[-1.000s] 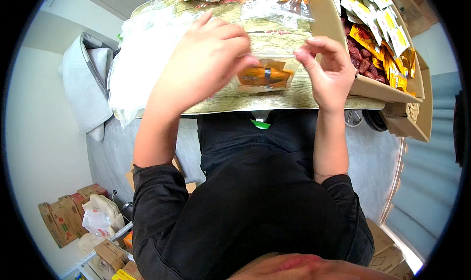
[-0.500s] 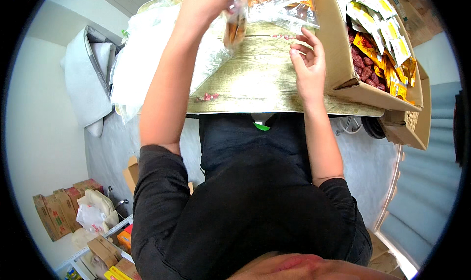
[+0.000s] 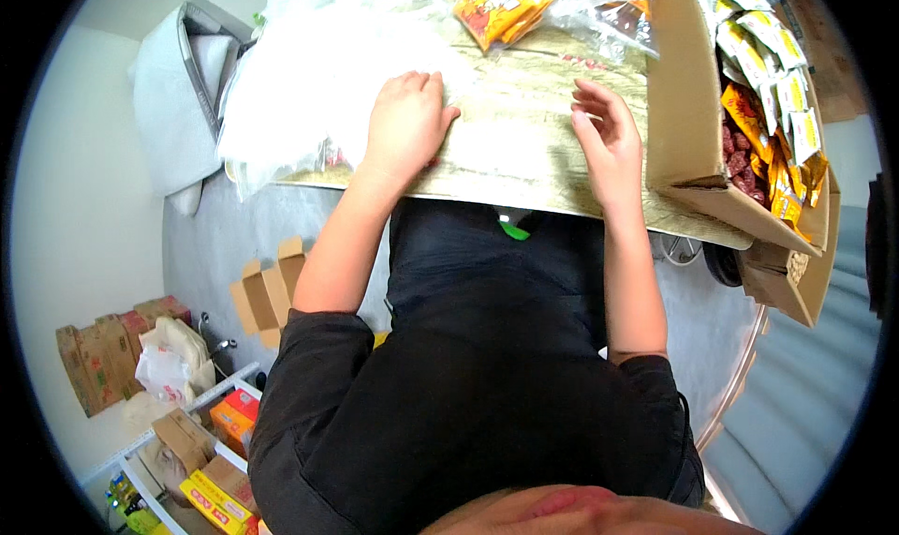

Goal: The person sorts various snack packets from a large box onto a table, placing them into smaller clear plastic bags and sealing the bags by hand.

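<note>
My left hand [image 3: 409,125] rests palm down at the right edge of a pile of clear plastic bags [image 3: 309,85], its thumb held away from the fingers. The fingertips are partly hidden by the back of the hand, and I see nothing held. Over the right part of the table [image 3: 510,151] is my right hand [image 3: 609,137], empty, with its fingers loosely bent and apart. Beyond the hands lie orange packets [image 3: 506,8] and, to their right, clear bags [image 3: 613,15] with brown and orange contents.
An open cardboard box [image 3: 688,95] at the right edge holds dark red dried dates [image 3: 740,165], orange packets and white-yellow sachets [image 3: 773,43]. Below it stands a smaller box [image 3: 791,282] with pale contents. A grey folded item [image 3: 178,104] is left of the table.
My left hand has come back from the far side of the table toward me and no longer holds the filled clear bag. My right hand stays open. The view has shifted slightly.
</note>
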The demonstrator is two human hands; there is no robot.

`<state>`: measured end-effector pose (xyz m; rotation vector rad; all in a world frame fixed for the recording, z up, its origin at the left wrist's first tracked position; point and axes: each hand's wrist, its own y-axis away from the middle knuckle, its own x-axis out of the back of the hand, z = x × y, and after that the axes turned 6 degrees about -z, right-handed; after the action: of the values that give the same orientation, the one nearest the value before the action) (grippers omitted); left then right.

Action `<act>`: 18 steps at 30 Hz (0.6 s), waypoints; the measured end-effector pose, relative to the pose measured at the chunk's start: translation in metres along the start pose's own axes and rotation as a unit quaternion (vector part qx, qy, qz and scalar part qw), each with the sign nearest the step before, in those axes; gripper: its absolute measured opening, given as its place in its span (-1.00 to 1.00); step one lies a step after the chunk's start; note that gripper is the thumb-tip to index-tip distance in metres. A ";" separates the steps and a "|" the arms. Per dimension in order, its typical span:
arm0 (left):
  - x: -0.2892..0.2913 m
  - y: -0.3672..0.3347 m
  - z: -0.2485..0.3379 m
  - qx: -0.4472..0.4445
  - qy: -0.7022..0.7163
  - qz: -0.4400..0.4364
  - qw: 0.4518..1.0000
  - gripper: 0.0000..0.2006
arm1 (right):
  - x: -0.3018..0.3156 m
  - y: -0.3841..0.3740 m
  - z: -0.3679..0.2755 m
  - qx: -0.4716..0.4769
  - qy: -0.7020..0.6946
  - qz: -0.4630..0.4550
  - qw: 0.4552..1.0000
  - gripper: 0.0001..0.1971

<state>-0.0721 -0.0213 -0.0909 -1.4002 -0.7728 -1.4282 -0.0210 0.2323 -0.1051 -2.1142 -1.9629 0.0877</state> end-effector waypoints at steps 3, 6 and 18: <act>-0.022 0.023 -0.007 -0.109 -0.057 0.108 0.987 -0.89 | -0.022 -0.012 0.000 -0.006 -0.013 -0.055 0.998 -0.69; -0.030 0.027 -0.010 -0.116 -0.054 0.139 0.982 -0.93 | -0.037 -0.018 0.002 -0.034 0.008 -0.097 0.995 -0.68; -0.025 0.020 -0.011 -0.081 -0.060 0.071 0.992 -0.93 | -0.022 -0.014 -0.007 -0.071 -0.020 -0.108 0.991 -0.65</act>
<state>-0.0601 -0.0336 -0.1203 -1.6444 -0.6297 -1.3285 -0.0353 0.2108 -0.0978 -1.9798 -2.2705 -0.0511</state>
